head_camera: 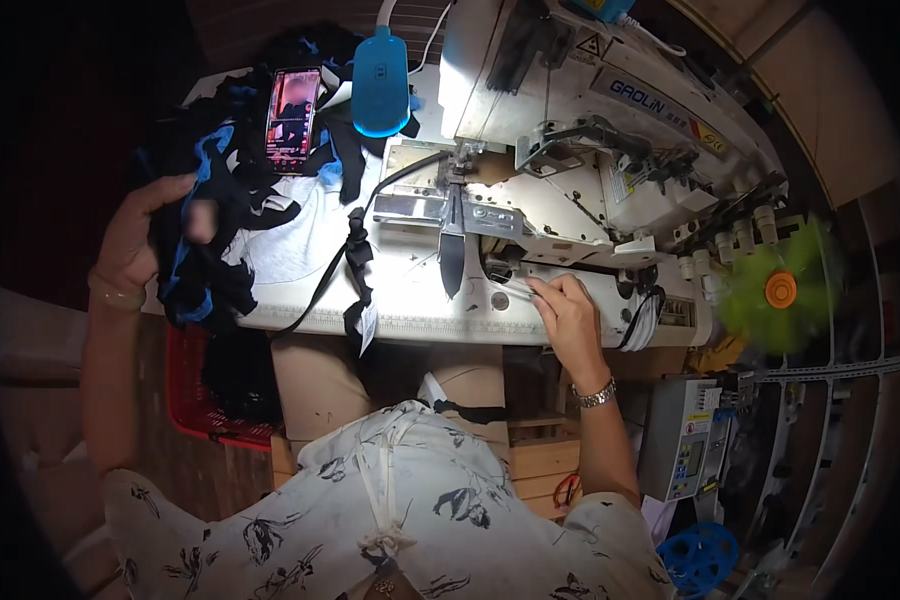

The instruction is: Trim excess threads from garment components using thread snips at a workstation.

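Note:
At the left end of the sewing table, my left hand (131, 232) grips a bunch of black fabric pieces with blue edging (195, 255); the cloth partly covers its fingers. My right hand (570, 319) pinches a thin metal tool, apparently tweezers (517, 287), whose tip points at an opening low in the industrial sewing machine (562, 202). From the needle area (461, 161) a narrow black strip (345, 259) runs left and hangs in a knotted tangle over the table's front edge. A dark tapered guide (451, 262) projects towards me below the needle area.
A lit phone (292, 120) lies on the heaped black and blue fabric. Above the table hangs a blue lamp (381, 86). A green fan (780, 289) spins at the right, over a grey control box (679, 439). Below left stands a red plastic basket (184, 390) holding dark material.

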`<act>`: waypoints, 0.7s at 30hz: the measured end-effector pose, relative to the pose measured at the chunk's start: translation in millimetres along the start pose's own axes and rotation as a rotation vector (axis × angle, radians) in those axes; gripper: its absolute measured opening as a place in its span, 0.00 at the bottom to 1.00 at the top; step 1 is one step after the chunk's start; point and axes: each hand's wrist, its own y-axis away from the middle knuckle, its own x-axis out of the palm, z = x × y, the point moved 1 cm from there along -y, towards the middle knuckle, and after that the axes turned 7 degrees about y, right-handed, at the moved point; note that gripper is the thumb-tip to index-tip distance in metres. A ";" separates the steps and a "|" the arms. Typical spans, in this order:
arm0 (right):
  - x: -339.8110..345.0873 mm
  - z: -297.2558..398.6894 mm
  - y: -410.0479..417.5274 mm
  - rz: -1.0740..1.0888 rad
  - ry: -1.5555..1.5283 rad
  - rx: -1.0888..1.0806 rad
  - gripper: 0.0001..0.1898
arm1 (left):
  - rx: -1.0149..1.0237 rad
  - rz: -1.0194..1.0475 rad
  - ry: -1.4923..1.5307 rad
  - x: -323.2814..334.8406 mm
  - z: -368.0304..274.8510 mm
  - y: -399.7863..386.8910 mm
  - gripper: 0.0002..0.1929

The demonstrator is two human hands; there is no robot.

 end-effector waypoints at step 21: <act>-19.8 10.9 -117.5 -0.121 0.386 -0.001 0.10 | -0.108 -0.007 -0.252 5.6 -6.7 34.0 0.07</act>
